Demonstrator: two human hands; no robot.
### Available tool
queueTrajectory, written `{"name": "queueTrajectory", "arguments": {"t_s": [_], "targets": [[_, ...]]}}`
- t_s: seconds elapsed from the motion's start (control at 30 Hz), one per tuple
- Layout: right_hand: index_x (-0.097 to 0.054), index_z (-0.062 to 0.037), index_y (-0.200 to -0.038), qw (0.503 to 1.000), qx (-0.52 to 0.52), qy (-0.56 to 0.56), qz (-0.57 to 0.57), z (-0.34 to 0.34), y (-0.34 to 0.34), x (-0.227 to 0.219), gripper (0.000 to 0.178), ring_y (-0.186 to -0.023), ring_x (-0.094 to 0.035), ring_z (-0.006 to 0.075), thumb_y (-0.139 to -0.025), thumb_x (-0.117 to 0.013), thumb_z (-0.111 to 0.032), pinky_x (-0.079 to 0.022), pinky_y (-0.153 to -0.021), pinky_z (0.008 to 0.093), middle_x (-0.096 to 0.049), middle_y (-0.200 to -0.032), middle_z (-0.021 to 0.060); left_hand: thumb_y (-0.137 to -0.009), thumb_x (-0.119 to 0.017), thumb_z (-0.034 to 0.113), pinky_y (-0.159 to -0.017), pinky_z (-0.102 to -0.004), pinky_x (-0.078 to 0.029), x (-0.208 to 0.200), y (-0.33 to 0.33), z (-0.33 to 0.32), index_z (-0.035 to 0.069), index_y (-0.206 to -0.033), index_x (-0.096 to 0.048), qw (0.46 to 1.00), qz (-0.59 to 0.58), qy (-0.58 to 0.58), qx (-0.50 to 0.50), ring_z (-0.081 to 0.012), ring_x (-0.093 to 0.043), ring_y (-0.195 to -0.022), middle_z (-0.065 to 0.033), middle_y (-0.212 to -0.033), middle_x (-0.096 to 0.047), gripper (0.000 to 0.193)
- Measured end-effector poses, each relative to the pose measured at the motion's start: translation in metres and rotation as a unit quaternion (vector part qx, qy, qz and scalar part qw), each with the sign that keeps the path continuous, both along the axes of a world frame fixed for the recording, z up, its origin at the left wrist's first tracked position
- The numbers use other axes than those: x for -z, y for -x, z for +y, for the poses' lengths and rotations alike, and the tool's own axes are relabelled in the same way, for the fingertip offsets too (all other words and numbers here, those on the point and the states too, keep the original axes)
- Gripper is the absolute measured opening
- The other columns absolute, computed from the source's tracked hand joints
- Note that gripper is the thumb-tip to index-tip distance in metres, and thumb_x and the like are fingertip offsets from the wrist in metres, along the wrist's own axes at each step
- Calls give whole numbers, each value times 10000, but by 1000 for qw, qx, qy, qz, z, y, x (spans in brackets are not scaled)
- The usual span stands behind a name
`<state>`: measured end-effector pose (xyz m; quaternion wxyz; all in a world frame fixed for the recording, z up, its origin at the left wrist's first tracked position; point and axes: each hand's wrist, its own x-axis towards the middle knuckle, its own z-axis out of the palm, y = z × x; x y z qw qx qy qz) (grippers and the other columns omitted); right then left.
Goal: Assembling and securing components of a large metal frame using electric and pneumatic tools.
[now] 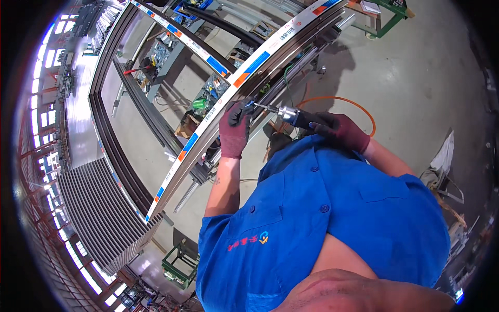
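My right hand (340,131), in a maroon and black work glove, is wrapped round a dark power screwdriver (299,116) with a silver collar. Its long thin bit (266,107) points left, toward my other hand. In a matching glove, my left hand (236,125) is closed by the bit's tip, fingers curled at the near side of a large metal window frame (195,136). Something small and bluish shows at the fingertips, too small to name. White film with blue and orange patches covers the frame's face, and its dark profile shows along the edge.
An orange hose (358,104) loops over the floor at right. Inside the frame lie dark bars (143,106), a green roll (199,104) and boxes of small parts. Ribbed grey profiles (101,208) are stacked at left. Green metal stands (392,18) are at far right and lower left.
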<state>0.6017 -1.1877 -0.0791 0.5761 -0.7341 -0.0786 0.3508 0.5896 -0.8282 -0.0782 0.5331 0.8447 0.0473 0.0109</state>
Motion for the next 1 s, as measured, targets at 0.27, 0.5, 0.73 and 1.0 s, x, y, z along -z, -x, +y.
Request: {"name": "queueTrajectory", "arguments": {"t_s": [0.27, 0.5, 0.73, 1.0], "targets": [[-689, -6, -1485, 998, -33, 4, 48, 3, 5, -10, 635, -1112, -729, 171, -1067, -725, -483, -555, -1042, 349, -801, -1218, 107, -926, -683, -91, -1018, -340, -545, 0, 3, 20, 19, -1308, -785, 990, -90, -103, 27, -267, -737, -1102, -131, -1196, -758, 411], [-730, -26, -1434, 998, -13, 2, 64, 7, 2, -13, 642, -1030, -709, 155, -1050, -735, -541, -554, -972, 333, -784, -1144, 91, -888, -699, -96, -1040, -373, -554, -32, -12, 24, 73, -1310, -795, 976, -63, -169, 123, -340, -738, -1149, -155, -1237, -740, 465], [-737, -71, -1426, 999, -25, 28, 18, 11, -1, -12, 677, -997, -710, 172, -1042, -714, -629, -555, -943, 349, -785, -1117, 101, -859, -787, -23, -1023, -430, -579, -44, -26, 28, 99, -1285, -796, 940, -84, -281, 173, -394, -723, -1155, -149, -1257, -741, 443], [-705, -54, -1446, 998, -51, 43, 10, 16, -4, 15, 717, -1022, -738, 225, -1072, -640, -662, -566, -952, 382, -785, -1138, 150, -789, -854, 73, -1096, -501, -541, -51, -45, 28, 166, -1289, -794, 824, -171, -455, 291, -395, -652, -1270, -112, -1364, -704, 513]]}}
